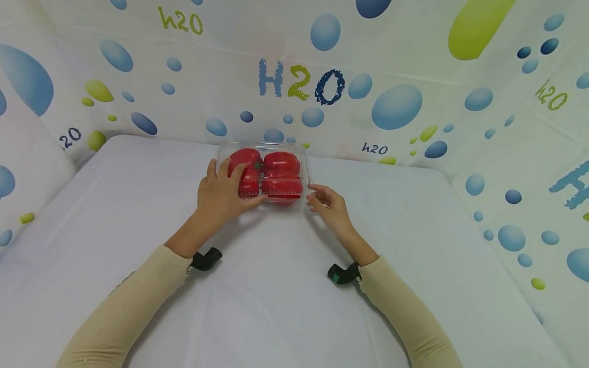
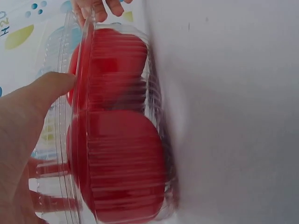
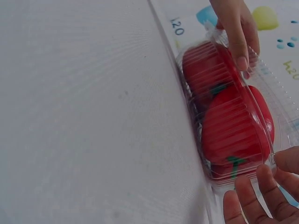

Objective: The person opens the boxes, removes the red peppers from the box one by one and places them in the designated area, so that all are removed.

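A clear plastic clamshell box [image 1: 276, 145] stands near the back of the table with several red bell peppers [image 1: 281, 164] inside, and green stems show through the plastic. My left hand [image 1: 218, 197] rests over the left part of the lid with its fingers spread. In the left wrist view its thumb [image 2: 51, 86] lies straight against the front rim. At the front right corner, my right hand [image 1: 333, 207] pinches the box's edge between thumb and forefinger. The right wrist view shows its other fingers [image 3: 252, 198] apart, beside the box.
A white cloth [image 1: 285, 296] covers the table. Behind and at the sides hangs a white curtain [image 1: 221, 76] with blue and green drops and H2O lettering. Black wrist mounts [image 1: 206, 259] sit at the cuffs of both beige sleeves [image 1: 138, 301].
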Motion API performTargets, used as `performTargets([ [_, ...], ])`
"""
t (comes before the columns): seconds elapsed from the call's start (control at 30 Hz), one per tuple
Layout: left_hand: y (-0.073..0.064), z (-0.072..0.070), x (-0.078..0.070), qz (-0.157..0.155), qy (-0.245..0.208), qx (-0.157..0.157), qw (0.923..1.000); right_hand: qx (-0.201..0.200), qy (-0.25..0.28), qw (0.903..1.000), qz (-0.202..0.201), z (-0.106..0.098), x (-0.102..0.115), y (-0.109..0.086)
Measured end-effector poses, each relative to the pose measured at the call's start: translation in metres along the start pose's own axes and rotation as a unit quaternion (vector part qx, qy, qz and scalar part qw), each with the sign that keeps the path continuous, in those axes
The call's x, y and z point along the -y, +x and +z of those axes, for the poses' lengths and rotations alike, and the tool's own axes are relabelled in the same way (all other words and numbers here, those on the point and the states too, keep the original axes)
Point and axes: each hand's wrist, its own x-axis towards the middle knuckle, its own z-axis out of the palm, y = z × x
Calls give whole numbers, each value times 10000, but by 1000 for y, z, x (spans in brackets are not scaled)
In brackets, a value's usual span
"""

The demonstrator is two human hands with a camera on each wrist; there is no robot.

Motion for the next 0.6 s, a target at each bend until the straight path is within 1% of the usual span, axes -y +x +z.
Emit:
performTargets([
  [0.13,1,-2,2,135,231,73,9996,25,10,10000,-28,0,-2,0],
  [0.27,2,-8,4,166,325,309,9989,35,17,10000,-72,0,-3,0],
  [0.33,2,-12,6,195,271,391,9987,37,0,10000,-91,0,-3,0],
  [0.43,3,-16,11,195,67,453,9988,38,-17,9999,-114,0,-2,-1],
  [0.5,4,-16,13,157,-51,451,9988,34,-40,9999,-113,0,-1,-1],
  [0.6,5,-15,15,105,-111,446,9989,36,-58,9999,-121,0,-1,-1],
])
